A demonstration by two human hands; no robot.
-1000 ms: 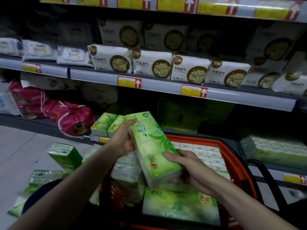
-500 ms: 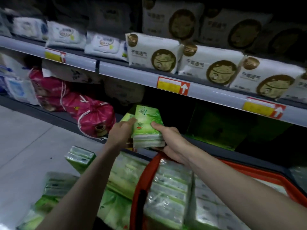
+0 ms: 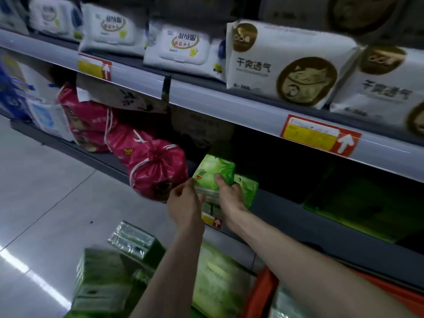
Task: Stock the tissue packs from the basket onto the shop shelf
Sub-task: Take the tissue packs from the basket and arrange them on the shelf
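- Head view: the lower shelf point(image 3: 298, 216) is the landmark, a dark board running from the left edge down to the right, its front lip carrying a small yellow-and-red price tag point(image 3: 212, 220) just below the hands.
- The upper shelf point(image 3: 229, 106) hangs over the lower shelf with a pale front rail; the gap between the two boards is dark and open to the right of the hands, with dim green stock point(image 3: 358, 210) further along.
- The floor point(image 3: 41, 191) in front of the lower shelf is bare pale tile on the left.
- Loose green tissue packs point(image 3: 103, 278) lie stacked on the floor below the shelf lip, and the orange basket point(image 3: 263, 292) rim shows below it at bottom right, with more packs inside.
- Pink drawstring bags point(image 3: 156, 168) crowd the lower shelf just left of the hands, the nearest one bulging over the lip and close to the left hand.
- The green tissue pack point(image 3: 214, 172) sits at the shelf's front edge atop other green packs, another green pack point(image 3: 247, 189) touching its right side.
- The left hand point(image 3: 184, 203) curls its fingers against the pack's lower left corner.
- The right hand point(image 3: 229, 196) clasps the pack's right lower side, thumb point(image 3: 219, 179) pressed on its front face.
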